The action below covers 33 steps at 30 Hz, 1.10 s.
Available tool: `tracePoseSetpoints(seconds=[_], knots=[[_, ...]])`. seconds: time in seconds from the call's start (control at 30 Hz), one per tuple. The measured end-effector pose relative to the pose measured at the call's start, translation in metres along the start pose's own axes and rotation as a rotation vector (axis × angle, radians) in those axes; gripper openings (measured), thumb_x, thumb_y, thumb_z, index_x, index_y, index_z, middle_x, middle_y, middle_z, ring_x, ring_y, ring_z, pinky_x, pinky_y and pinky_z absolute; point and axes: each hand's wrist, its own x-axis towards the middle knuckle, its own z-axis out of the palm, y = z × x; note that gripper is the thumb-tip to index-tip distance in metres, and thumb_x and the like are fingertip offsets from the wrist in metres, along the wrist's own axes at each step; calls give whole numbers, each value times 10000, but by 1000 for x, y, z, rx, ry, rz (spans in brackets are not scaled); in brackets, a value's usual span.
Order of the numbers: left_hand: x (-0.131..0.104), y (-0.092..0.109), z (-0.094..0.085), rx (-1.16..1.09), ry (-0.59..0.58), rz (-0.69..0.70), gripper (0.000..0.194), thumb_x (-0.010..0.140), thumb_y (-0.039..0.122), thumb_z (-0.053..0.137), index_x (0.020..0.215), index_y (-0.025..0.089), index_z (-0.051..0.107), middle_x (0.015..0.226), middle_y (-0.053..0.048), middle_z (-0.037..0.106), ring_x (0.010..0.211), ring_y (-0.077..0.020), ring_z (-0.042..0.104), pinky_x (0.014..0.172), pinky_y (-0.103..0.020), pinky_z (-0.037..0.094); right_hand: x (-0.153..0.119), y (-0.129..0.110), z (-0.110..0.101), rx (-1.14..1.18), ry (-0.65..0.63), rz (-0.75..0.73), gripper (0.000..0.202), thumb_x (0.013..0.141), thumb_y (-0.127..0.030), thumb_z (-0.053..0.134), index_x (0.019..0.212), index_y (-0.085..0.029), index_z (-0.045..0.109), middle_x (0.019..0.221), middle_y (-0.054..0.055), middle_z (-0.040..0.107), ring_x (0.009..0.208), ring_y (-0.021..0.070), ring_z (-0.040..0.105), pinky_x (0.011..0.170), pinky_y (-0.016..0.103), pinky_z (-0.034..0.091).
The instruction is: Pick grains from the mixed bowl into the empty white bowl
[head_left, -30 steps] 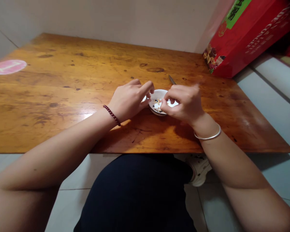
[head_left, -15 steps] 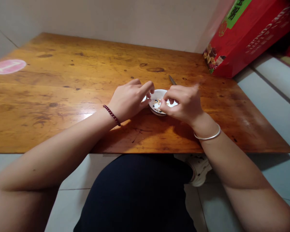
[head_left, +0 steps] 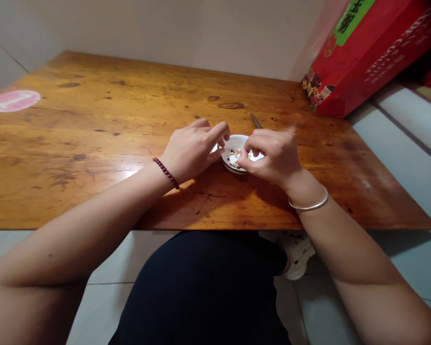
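A white bowl (head_left: 232, 166) with several small beads (head_left: 233, 154) in it, some dark and some yellowish or pale, stands near the front edge of the table. At its left rim my left hand (head_left: 197, 143) pinches one end of a thin string (head_left: 230, 149). The string runs over the bowl to my right hand (head_left: 271, 151), whose thumb and forefinger are pressed together above the right side of the bowl. Whether a bead is between those right fingertips is too small to tell. A dark beaded bracelet is on the left wrist, a silver bangle on the right.
Behind my right hand a dark pointed tool (head_left: 255, 120) lies on the wooden table (head_left: 129, 115). A red box (head_left: 362, 62) stands at the back right corner. A pink round sticker (head_left: 14, 101) is at the far left, and a wall is behind.
The string between my hands shows more clearly over the bowl now. Both hands keep nearly the same place, and the whole view has shifted very slightly.
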Motion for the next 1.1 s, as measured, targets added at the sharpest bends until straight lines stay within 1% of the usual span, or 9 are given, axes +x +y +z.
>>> tracePoseSetpoints(seconds=[0.17, 0.27, 0.37, 0.53, 0.63, 0.73, 0.83, 1.0, 1.1], knots=[[-1, 0, 0, -14, -2, -1, 170, 914, 274, 616, 1079, 237, 631, 925, -55, 738, 1009, -255, 644, 827, -356, 543, -1, -1, 0, -3, 0, 1, 201, 801, -265, 553, 611, -211, 593, 597, 4, 561, 592, 140, 489, 576, 302, 322], [-1, 0, 1, -109, 21, -34, 145, 890, 250, 656, 1032, 236, 626, 940, -43, 744, 1017, -248, 651, 843, -361, 541, -1, -1, 0, 28, 8, 17, 201, 803, -265, 563, 610, -212, 579, 604, 4, 560, 595, 141, 491, 582, 305, 335], [4, 0, 4, -427, 73, -149, 182, 850, 234, 723, 979, 211, 596, 942, -34, 744, 945, -209, 676, 830, -340, 543, 2, 1, 0, 103, 48, 60, 212, 828, -267, 565, 621, -217, 560, 609, 0, 553, 594, 139, 487, 584, 306, 353], [13, -6, 5, -1171, 78, -478, 309, 799, 277, 816, 923, 189, 546, 897, -30, 705, 775, -130, 673, 672, -236, 524, 6, 4, -1, 207, 280, 115, 262, 873, -279, 563, 624, -230, 499, 560, -25, 474, 550, 123, 446, 571, 305, 364], [14, -9, 2, -1405, 26, -591, 330, 771, 269, 847, 924, 197, 564, 954, -15, 696, 671, -80, 620, 534, -188, 444, 5, 3, -4, 211, 362, 87, 273, 881, -280, 570, 620, -236, 499, 545, -27, 465, 519, 119, 432, 544, 308, 365], [13, -11, 0, -1594, -23, -633, 383, 719, 239, 888, 956, 200, 590, 1051, -6, 696, 634, -45, 577, 459, -160, 371, 1, 1, -6, 175, 413, 34, 251, 890, -267, 562, 641, -241, 547, 546, -17, 490, 507, 125, 446, 523, 313, 372], [13, -10, -1, -1703, -60, -663, 457, 654, 220, 931, 970, 196, 602, 1086, 1, 701, 628, -29, 563, 444, -149, 352, -2, 1, -7, 116, 416, 8, 223, 896, -264, 551, 680, -248, 603, 547, -7, 508, 512, 138, 471, 528, 321, 394], [12, -8, -2, -1726, -74, -672, 448, 665, 226, 929, 984, 197, 615, 1062, 2, 713, 632, -35, 575, 448, -153, 342, -2, 1, -7, 59, 370, -6, 228, 908, -283, 561, 698, -250, 643, 563, 8, 545, 522, 146, 497, 554, 333, 427], [12, -8, -3, -1721, -90, -676, 444, 669, 234, 928, 986, 200, 619, 1016, 10, 716, 596, -29, 554, 446, -155, 331, 0, 0, -8, 100, 431, -96, 203, 893, -220, 588, 699, -236, 642, 557, 2, 555, 513, 134, 494, 541, 314, 411]])
